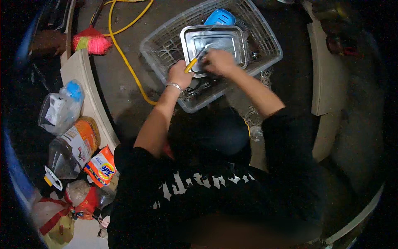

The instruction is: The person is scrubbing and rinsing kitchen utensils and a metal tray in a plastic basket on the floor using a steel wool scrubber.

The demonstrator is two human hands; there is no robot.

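A rectangular stainless steel tray lies over a clear plastic basket. My left hand, with a bracelet at its wrist, grips the tray's near left corner. A yellow-handled tool, perhaps a knife, rises beside that hand and points over the tray; whether the hand holds it too is unclear. My right hand is curled and blurred above the tray's inside, near the tool's tip; what it holds cannot be made out. A blue plastic slotted dish sits in the basket beyond the tray.
A yellow hose and a pink broom head lie on the floor at the left. On a ledge at the lower left are a large plastic jar, a Tide detergent bag and plastic bags. Cardboard stands at the right.
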